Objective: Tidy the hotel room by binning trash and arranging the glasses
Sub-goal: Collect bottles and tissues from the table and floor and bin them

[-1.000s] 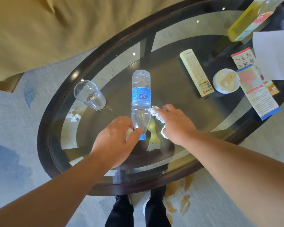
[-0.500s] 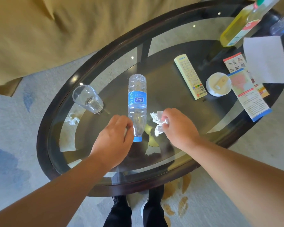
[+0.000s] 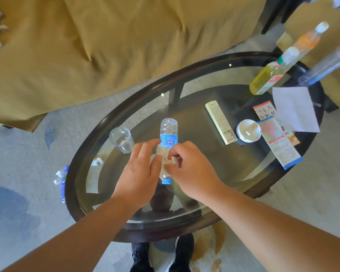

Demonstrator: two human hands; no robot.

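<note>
Oval glass worktop beside a tan sofa carries an empty drinking glass and a lying, empty water bottle, blue label unreadable. Over it, left hand and right hand pinch crumpled tissue together. Another tissue wad lies near the left rim

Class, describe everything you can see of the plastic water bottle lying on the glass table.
The water bottle is clear ribbed plastic with a blue label and blue cap, apparently empty. It lies on its side on the glass table, cap toward the person. The left hand and right hand, holding crumpled tissue, cover its lower half.
</note>
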